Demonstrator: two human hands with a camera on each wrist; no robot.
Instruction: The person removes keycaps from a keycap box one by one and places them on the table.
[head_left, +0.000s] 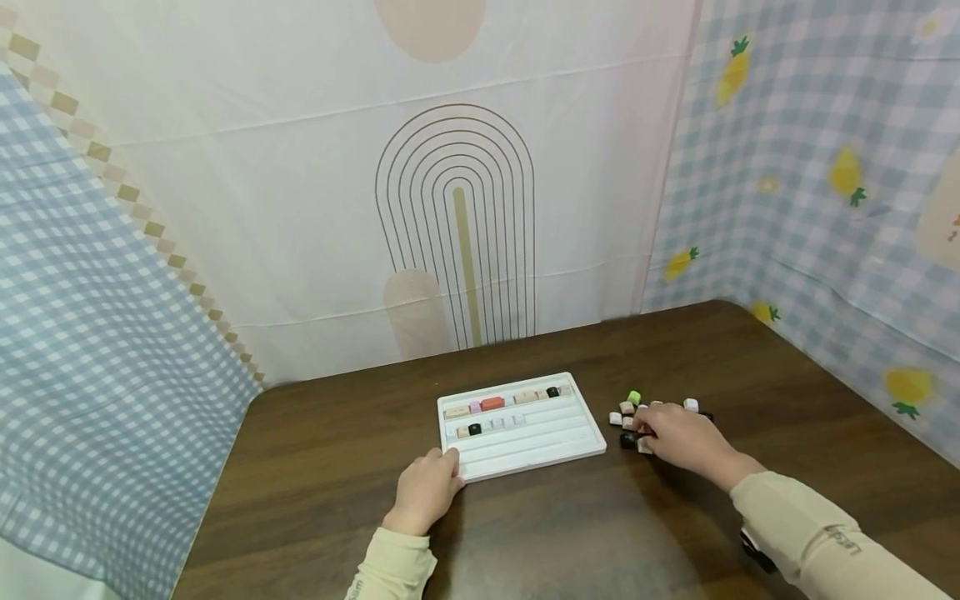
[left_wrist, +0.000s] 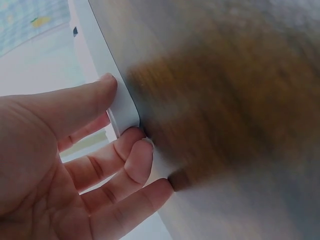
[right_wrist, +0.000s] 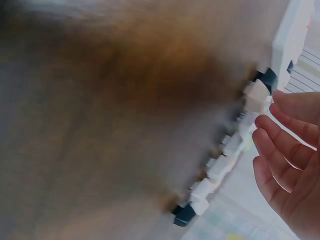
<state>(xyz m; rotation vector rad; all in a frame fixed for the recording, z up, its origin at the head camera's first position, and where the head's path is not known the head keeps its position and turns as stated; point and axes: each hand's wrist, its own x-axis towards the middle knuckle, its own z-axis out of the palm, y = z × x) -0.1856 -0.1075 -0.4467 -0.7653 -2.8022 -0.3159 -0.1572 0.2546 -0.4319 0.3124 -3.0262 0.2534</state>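
Observation:
A white ridged tray (head_left: 536, 456) lies on the table, with keycaps standing in its two far rows, among them a long red keycap (head_left: 492, 403). My left hand (head_left: 426, 490) grips the tray's near left corner; in the left wrist view the thumb lies on one side of the rim and curled fingers (left_wrist: 137, 157) on the other. To the right of the tray, my right hand (head_left: 686, 437) reaches over a loose group of keycaps. In the right wrist view its fingers bend loosely beside a beige keycap (right_wrist: 256, 96), and none is visibly pinched. The hand hides part of the group.
The loose group includes a green keycap (head_left: 634, 397), a black keycap (head_left: 627, 439) and a white keycap (head_left: 691, 404). All lie on a dark brown wooden table (head_left: 322, 467). Hanging cloths (head_left: 300, 208) stand behind the table and along both sides.

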